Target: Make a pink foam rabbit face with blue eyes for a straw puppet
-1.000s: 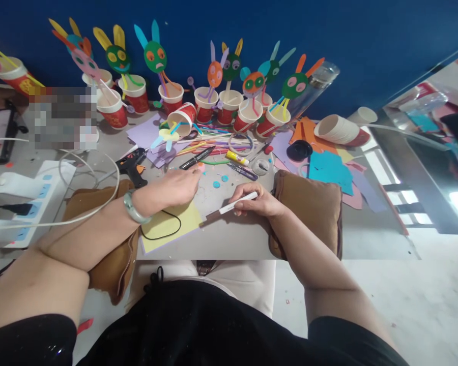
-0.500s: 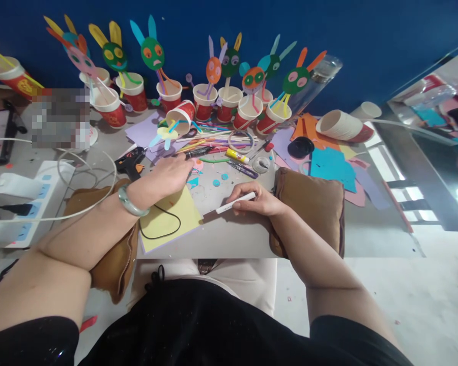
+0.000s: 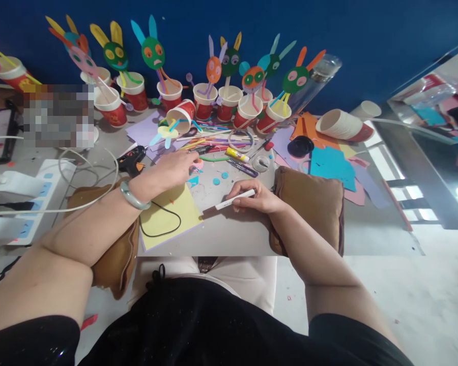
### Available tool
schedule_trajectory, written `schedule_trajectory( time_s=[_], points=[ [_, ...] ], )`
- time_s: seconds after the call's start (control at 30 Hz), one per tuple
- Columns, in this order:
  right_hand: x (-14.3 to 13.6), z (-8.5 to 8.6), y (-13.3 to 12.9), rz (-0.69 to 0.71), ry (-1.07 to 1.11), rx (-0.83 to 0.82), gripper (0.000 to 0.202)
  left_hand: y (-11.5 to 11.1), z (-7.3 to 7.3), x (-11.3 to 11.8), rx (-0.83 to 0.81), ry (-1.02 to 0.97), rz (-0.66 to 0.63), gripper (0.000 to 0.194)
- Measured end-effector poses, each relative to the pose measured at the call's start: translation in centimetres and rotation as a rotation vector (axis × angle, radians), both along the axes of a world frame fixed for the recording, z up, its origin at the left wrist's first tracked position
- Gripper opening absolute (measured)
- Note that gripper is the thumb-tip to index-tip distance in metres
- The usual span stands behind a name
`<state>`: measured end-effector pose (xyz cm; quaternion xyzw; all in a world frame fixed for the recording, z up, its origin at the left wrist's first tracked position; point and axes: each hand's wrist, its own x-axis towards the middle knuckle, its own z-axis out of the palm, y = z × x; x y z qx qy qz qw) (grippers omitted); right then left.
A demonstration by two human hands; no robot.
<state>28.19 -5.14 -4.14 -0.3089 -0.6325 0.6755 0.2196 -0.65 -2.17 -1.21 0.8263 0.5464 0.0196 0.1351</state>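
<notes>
My right hand (image 3: 257, 197) is closed around a slim white marker pen (image 3: 229, 201), its tip pointing left over the grey tabletop. My left hand (image 3: 177, 168), with a pale bangle on the wrist, reaches to the middle of the table. Its bent fingertips are closed on the edge of a small round pink paper cutout (image 3: 200, 164); the hand hides part of it. Under the left forearm lies a yellow sheet (image 3: 170, 216) with a black cord (image 3: 178, 223) across it. Small blue paper discs (image 3: 224, 175) lie between my hands.
Red paper cups (image 3: 169, 94) holding paper rabbit figures line the blue wall. A black glue gun (image 3: 133, 160), a yellow glue stick (image 3: 236, 154), and scissors (image 3: 244, 168) lie on the table. Brown cushions (image 3: 311, 206) rest by both arms. A power strip (image 3: 41, 190) with cables lies left.
My left fingers have bent and come down on the pink cutout. The right hand holds the marker pen almost where it was.
</notes>
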Motion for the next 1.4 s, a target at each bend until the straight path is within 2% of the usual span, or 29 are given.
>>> schedule_trajectory(
  time_s=[0.17,0.27,0.4,0.7,0.87,1.03,1.27,1.4],
  points=[
    [0.0,-0.1,0.0,0.001,0.006,0.006,0.037,0.1,0.8,0.2,-0.053,0.015,-0.080,0.023],
    [0.0,0.0,0.0,0.004,0.002,0.014,0.036,0.0,1.3,0.4,-0.043,0.041,-0.005,0.022],
    [-0.1,0.1,0.0,0.002,0.002,0.017,0.036,0.1,1.0,0.5,-0.009,0.086,0.064,0.029],
    [-0.3,0.1,-0.1,0.089,-0.075,0.066,0.039,0.3,0.5,0.6,-0.074,0.144,0.098,0.033],
    [-0.3,-0.1,-0.1,0.149,-0.098,0.071,0.042,0.5,0.2,0.5,-0.081,0.099,0.099,0.028],
    [-0.3,0.0,0.0,0.165,-0.093,0.061,0.038,1.0,-0.1,0.3,-0.079,0.067,0.071,0.032],
    [-0.3,0.0,0.0,0.175,-0.083,0.054,0.038,1.1,0.6,0.5,-0.135,0.051,0.136,0.034],
    [-0.3,0.2,0.0,0.182,-0.086,0.066,0.038,0.9,0.9,0.6,-0.131,-0.037,0.124,0.018]
  ],
)
